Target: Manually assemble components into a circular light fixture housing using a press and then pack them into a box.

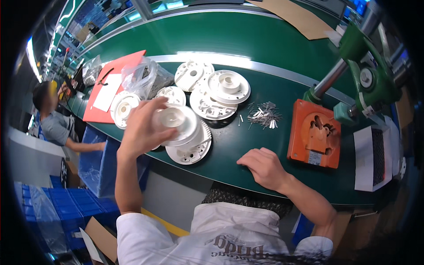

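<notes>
My left hand point(140, 128) has its thumb and fingers around the rim of a white round plastic part point(188, 128) with a raised hub. That part is over another white disc with a toothed edge point(193, 155); whether they touch I cannot tell. My right hand point(264, 168) rests at the table's near edge with its fingers curled; anything inside them is hidden. Beyond it lies a loose heap of small metal pins point(264, 115), with a couple of pins point(240, 118) apart to its left. More white round parts point(229, 86) are stacked behind my left hand.
An orange fixture block point(315, 132) with a shaped recess sits under a green press point(371, 79) at the right. A white open box point(370, 159) stands beside it. Left are a plastic bag point(145, 78) and a red sheet point(98, 112). Another person point(62, 126) is at far left.
</notes>
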Tool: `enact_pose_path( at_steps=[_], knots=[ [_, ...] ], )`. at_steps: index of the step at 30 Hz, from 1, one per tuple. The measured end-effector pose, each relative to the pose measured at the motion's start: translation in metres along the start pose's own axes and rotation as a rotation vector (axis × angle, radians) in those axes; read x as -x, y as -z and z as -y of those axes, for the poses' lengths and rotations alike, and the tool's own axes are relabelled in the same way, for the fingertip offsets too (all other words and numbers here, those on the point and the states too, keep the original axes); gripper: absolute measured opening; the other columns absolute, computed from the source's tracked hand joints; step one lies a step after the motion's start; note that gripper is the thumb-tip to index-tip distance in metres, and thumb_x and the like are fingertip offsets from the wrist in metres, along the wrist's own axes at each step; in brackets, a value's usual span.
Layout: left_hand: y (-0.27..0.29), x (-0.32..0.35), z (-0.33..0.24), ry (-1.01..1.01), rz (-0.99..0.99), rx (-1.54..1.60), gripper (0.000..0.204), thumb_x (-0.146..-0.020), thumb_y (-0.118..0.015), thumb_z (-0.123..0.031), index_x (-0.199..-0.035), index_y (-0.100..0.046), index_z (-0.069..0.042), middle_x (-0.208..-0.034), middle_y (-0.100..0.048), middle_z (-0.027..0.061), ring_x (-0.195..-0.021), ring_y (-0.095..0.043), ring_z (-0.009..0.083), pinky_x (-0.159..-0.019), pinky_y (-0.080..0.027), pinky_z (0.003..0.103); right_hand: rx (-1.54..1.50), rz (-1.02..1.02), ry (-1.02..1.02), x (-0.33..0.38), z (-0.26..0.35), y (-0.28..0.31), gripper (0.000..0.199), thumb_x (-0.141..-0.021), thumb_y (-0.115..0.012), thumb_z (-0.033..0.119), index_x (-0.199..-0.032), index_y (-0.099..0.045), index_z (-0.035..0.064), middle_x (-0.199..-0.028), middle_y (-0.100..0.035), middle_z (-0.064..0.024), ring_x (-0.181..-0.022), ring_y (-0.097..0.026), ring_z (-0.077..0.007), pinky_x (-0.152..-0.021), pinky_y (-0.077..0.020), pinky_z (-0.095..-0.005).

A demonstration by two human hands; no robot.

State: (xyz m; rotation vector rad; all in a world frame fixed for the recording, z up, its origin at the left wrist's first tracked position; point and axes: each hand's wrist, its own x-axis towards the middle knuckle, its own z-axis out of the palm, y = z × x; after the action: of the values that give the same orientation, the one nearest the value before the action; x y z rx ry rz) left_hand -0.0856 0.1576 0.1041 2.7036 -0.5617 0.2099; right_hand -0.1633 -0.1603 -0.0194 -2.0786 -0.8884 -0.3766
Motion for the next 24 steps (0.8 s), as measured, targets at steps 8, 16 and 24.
enact_pose_path(
  at_steps=[8, 16, 24],
  knots=[
    [-0.016, 0.053, -0.077, -0.151, -0.075, 0.195, 0.068, -0.061, -0.084, -0.026, -0.121, -0.058, -0.006, -0.116, -0.060, 0.0151, -0.105, -0.055, 0.0340, -0.091, -0.042, 0.045, 0.049, -0.168, 0.138, 0.010, 0.008, 0.010, 0.019, -0.078, -0.071, 0.005, -0.092, -0.059, 0.0082, -0.084, -0.063, -0.0025, -0.067, -0.062, -0.0190, -0.055, -0.0427, -0.0332],
    [-0.132, 0.038, -0.127, -0.254, 0.026, 0.215, 0.081, -0.063, -0.085, -0.030, -0.133, -0.051, -0.008, -0.121, -0.055, 0.0115, -0.109, -0.051, 0.0312, -0.092, -0.036, 0.044, 0.214, -0.529, 0.191, -0.009, 0.016, 0.100, 0.025, -0.073, -0.070, -0.007, -0.095, -0.064, 0.0025, -0.083, -0.065, -0.0089, -0.064, -0.060, -0.0221, -0.057, -0.0484, -0.0315],
    [-0.108, 0.001, -0.125, -0.521, 0.204, 0.210, 0.081, -0.070, -0.083, -0.032, -0.139, -0.048, -0.008, -0.132, -0.051, 0.0116, -0.119, -0.048, 0.0298, -0.096, -0.037, 0.044, -0.087, -0.192, -0.297, -0.005, -0.020, 0.113, 0.009, -0.081, -0.064, -0.005, -0.087, -0.066, 0.0014, -0.073, -0.065, -0.0035, -0.062, -0.059, -0.0119, -0.056, -0.0455, -0.0234]
  ],
)
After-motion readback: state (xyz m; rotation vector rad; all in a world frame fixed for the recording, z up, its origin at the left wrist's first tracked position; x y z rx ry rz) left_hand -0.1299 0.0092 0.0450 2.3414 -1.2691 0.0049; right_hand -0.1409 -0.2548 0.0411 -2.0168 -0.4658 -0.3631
